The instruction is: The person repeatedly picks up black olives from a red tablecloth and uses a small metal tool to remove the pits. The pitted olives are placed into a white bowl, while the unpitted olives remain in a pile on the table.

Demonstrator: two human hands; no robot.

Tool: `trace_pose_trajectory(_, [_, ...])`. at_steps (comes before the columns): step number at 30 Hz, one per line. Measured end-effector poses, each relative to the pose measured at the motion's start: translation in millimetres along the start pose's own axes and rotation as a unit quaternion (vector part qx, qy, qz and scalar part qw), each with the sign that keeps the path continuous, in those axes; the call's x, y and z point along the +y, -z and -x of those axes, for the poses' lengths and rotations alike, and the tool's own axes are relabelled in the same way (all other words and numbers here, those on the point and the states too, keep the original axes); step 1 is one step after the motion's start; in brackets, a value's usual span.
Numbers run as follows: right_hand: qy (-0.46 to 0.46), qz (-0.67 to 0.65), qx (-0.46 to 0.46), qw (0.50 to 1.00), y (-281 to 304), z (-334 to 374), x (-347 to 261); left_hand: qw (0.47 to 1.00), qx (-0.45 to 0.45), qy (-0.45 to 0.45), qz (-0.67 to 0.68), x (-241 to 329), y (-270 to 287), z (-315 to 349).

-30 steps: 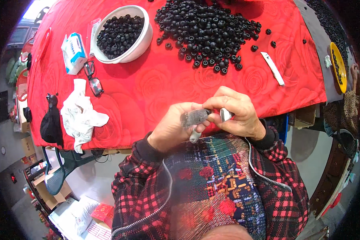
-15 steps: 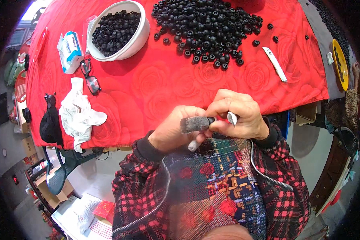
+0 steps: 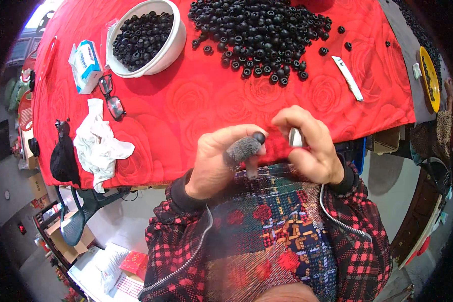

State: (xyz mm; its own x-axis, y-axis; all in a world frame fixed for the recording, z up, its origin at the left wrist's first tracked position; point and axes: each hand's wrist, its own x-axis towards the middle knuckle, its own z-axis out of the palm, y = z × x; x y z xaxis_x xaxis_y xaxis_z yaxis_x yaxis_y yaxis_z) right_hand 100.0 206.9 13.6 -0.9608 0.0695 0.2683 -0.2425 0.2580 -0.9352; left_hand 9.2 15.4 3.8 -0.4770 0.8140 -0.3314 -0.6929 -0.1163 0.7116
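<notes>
My left hand (image 3: 211,156) is closed, pinching a small round black piece (image 3: 258,137) at its fingertips. A fuzzy grey cover (image 3: 243,150) wraps one of its digits, and a pale wrap (image 3: 252,171) is on another finger below. To its right, apart from it, my right hand (image 3: 314,148) is curled around a small white flat-ended piece (image 3: 295,138); most of that piece is hidden by the fingers. Beyond the hands lies a big heap of similar black pieces (image 3: 256,35), many showing a hole. A white bowl (image 3: 173,48) at the far left is filled with them.
Red rose-patterned cloth (image 3: 186,108) covers the table. On the left are a tissue pack (image 3: 87,63), eyeglasses (image 3: 110,98), a white cloth (image 3: 98,143) and a black fabric item (image 3: 64,156). A white strip (image 3: 347,78) lies at right, with a yellow plate (image 3: 430,80) beyond.
My hands have come apart, the right one drawing away to the right with the white piece. The black piece now shows plainly at my left fingertips.
</notes>
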Motion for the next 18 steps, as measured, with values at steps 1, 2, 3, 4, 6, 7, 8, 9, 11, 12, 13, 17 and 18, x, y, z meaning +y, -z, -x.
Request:
trace_pose_trajectory(1, [-0.034,-0.048,0.004,0.998,0.6,0.0,0.9,1.0,0.002,-0.011,-0.007,0.2,-0.5,0.0])
trace_pose_trajectory(2, [-0.029,-0.03,0.001,0.999,-0.1,0.0,2.9,1.0,0.007,-0.013,-0.022,0.1,-0.5,0.0])
trace_pose_trajectory(3, [-0.024,-0.012,-0.001,1.0,-2.0,-0.3,5.5,0.999,0.011,-0.014,-0.037,0.1,-0.3,0.0])
trace_pose_trajectory(4, [-0.019,0.004,-0.004,1.0,-3.6,-0.8,7.2,0.998,0.018,-0.016,-0.053,0.2,-0.7,0.5])
trace_pose_trajectory(6, [-0.016,0.028,-0.004,0.999,-4.9,-2.1,6.8,0.998,0.023,-0.012,-0.052,0.8,-2.7,1.1])
trace_pose_trajectory(7, [-0.014,0.041,-0.004,0.999,-5.4,-2.9,6.7,0.998,0.025,-0.01,-0.051,0.8,-3.0,1.2])
trace_pose_trajectory(8, [-0.014,0.048,-0.007,0.999,-5.7,-3.4,7.2,0.998,0.023,-0.013,-0.053,0.2,-2.5,1.1])
trace_pose_trajectory(9, [-0.013,0.055,-0.01,0.998,-5.9,-3.8,7.8,0.998,0.021,-0.016,-0.054,-0.7,-1.4,0.7])
trace_pose_trajectory(11, [-0.009,0.058,-0.013,0.998,-6.3,-4.2,9.3,0.998,0.015,-0.019,-0.056,-1.7,0.1,-0.2])
trace_pose_trajectory(12, [-0.007,0.053,-0.014,0.998,-7.1,-3.7,10.7,0.998,0.012,-0.019,-0.057,-2.1,0.7,-0.5])
trace_pose_trajectory(13, [-0.004,0.047,-0.015,0.999,-7.4,-3.9,11.6,0.998,0.01,-0.02,-0.057,-2.0,0.9,-0.6])
trace_pose_trajectory(17, [-0.019,0.063,-0.026,0.997,-4.9,-5.8,9.7,0.999,0.006,0.001,-0.046,-1.9,2.5,-1.1])
trace_pose_trajectory(18, [-0.02,0.07,-0.028,0.997,-3.9,-6.4,8.6,0.999,0.002,0.006,-0.042,-2.0,3.4,-1.3])
